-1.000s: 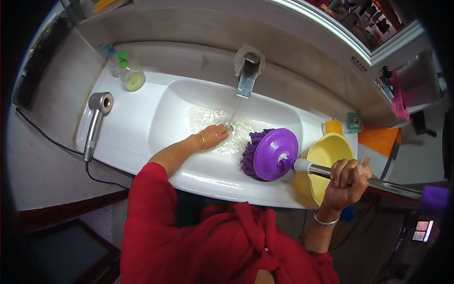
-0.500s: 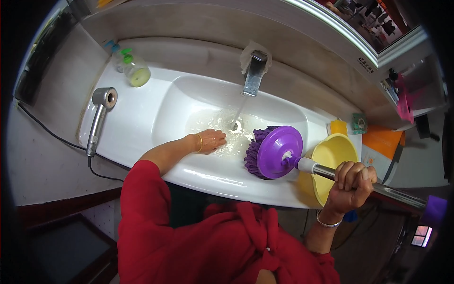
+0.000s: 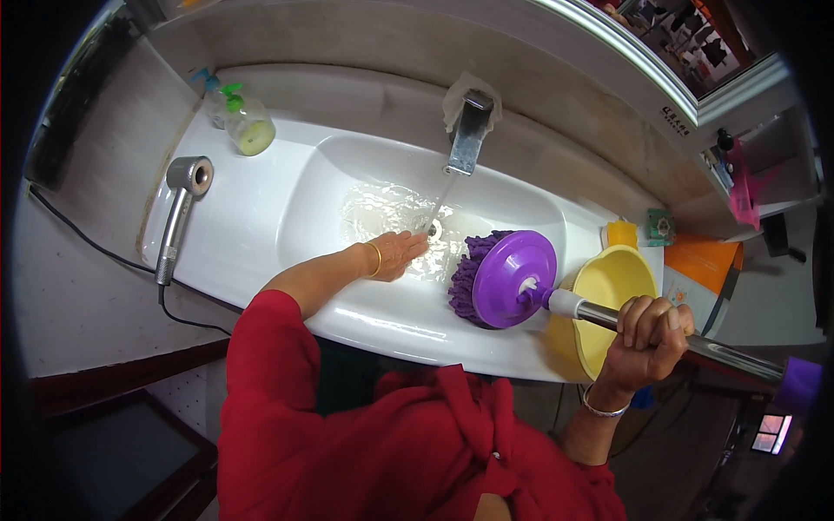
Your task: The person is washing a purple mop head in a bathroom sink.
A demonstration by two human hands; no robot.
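My right hand (image 3: pixel 645 339) is wrapped round the metal pole of a mop (image 3: pixel 514 280). The mop's purple disc and shaggy purple head rest at the right side of the white sink (image 3: pixel 330 174). My left hand (image 3: pixel 400 253), fingers stretched out and holding nothing, is low in the basin beside the drain (image 3: pixel 433 230). A stream of water falls from the chrome faucet (image 3: pixel 467 143) close to those fingertips. Shallow rippling water (image 3: pixel 373 208) covers the basin floor.
A yellow basin (image 3: pixel 638 273) stands right of the mop head, with a yellow cloth-like piece (image 3: pixel 621 233) behind it. On the left ledge are a hair dryer (image 3: pixel 181 208) with a cord and a green-topped pump bottle (image 3: pixel 252 128). A mirrored cabinet (image 3: pixel 634 61) overhangs the back right.
My left hand has moved slightly right and toward the drain, its fingers now straighter under the stream. My right hand and the mop have stayed in place.
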